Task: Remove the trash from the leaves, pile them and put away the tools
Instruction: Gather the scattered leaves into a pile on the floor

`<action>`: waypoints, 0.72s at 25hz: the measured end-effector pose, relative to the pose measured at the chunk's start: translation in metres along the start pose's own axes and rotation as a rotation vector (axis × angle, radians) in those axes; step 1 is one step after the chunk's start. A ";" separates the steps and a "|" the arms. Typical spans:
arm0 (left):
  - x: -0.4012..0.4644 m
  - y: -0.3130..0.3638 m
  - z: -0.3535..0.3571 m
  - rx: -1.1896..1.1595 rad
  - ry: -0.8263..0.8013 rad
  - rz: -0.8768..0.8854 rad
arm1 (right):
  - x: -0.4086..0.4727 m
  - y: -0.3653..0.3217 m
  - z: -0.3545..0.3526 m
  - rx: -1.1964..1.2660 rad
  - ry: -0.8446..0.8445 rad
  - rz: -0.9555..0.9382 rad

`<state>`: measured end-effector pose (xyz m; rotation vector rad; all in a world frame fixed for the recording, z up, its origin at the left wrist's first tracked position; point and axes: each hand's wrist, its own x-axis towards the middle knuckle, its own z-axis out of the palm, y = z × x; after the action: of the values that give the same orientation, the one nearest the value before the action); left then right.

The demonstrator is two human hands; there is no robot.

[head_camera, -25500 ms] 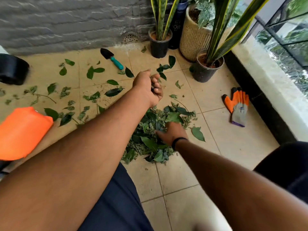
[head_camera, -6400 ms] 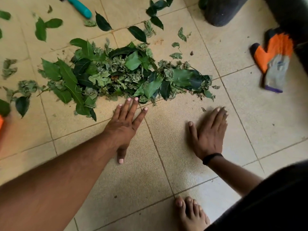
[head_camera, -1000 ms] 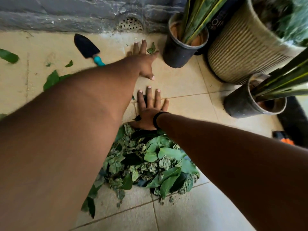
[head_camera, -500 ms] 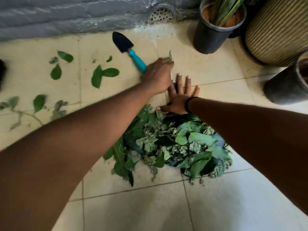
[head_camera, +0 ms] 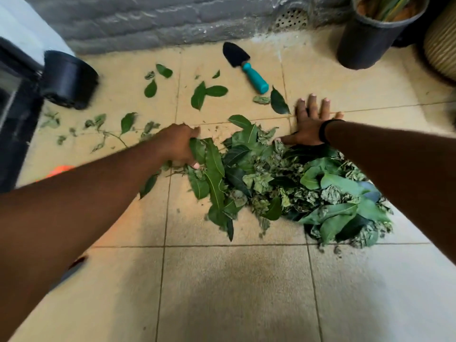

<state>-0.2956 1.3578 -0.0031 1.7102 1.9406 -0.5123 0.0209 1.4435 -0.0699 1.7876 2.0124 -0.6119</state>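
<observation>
Nearest the camera lies bare beige tile floor (head_camera: 222, 292), ribbed in texture and crossed by thin grout lines, open in front of the pile. The pile (head_camera: 296, 188) of leaves sits between the 2 forearms: broad glossy green blades mixed with small crumpled, dull ones, ragged at its near edge. The left hand (head_camera: 179, 146) is at the pile's left edge, fingers curled down onto long leaves there; whether it grips them or only drags them I cannot tell. The right hand (head_camera: 309, 124) lies flat on the floor at the pile's far edge, fingers straight and spread, thumb touching the leaves, a black band (head_camera: 323, 130) on the wrist.

Beyond the hands loose leaves (head_camera: 202, 95) lie scattered singly over the tiles, with a thin twig (head_camera: 116, 137) to the left. The trowel (head_camera: 244, 66), black pointed blade and teal handle, lies flat past the right hand, apart from it. At far left a black pot (head_camera: 69, 80) lies tipped beside a dark frame; an orange patch (head_camera: 60, 169) shows by the left forearm. Far right stand a dark pot (head_camera: 370, 38) and a ribbed woven planter (head_camera: 441, 45), against a grey brick wall (head_camera: 148, 21) with a round drain grille (head_camera: 291, 18).
</observation>
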 end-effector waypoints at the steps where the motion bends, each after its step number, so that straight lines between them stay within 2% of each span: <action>1: 0.003 -0.005 0.005 0.045 -0.020 -0.016 | 0.003 -0.003 -0.005 -0.002 0.033 -0.010; 4: 0.010 -0.001 0.010 0.009 0.069 -0.022 | 0.005 -0.026 -0.026 0.024 0.105 -0.114; 7: 0.014 0.004 0.010 -0.003 0.088 -0.021 | 0.005 -0.058 -0.038 0.101 0.041 -0.174; 11: 0.014 0.002 0.016 -0.042 0.075 -0.048 | -0.010 -0.091 -0.034 -0.133 -0.041 -0.215; 15: 0.012 0.004 0.017 -0.052 0.077 -0.054 | -0.045 -0.089 -0.020 -0.269 -0.121 -0.240; 17: 0.011 0.006 0.016 -0.068 0.075 -0.066 | -0.055 -0.082 -0.021 -0.205 -0.060 -0.283; 18: 0.011 0.006 0.015 -0.080 0.075 -0.073 | -0.055 -0.080 -0.025 -0.139 0.062 -0.296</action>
<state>-0.2891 1.3582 -0.0214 1.6349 2.0539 -0.3960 -0.0522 1.4036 -0.0128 1.4584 2.3230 -0.4910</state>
